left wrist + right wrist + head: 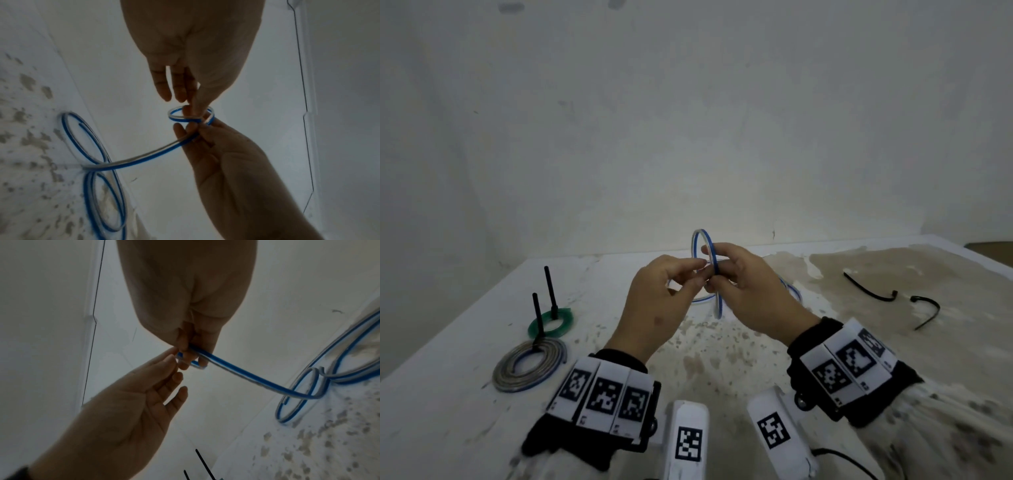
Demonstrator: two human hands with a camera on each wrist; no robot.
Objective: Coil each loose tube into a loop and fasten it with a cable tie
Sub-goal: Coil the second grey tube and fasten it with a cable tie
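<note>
A clear tube with a blue stripe is held above the table, bent into one small loop. My left hand pinches that loop between thumb and forefinger. Right beside it, my right hand grips the tube where the loop crosses, with fingers curled round it. The rest of the tube sags down to the table and lies there in loose curls. Two loose black cable ties lie on the table to the right.
At the left lie a green coil and a grey-blue coil, each fastened with a black tie that sticks up. The table is white with brown stains. A white wall stands close behind its far edge.
</note>
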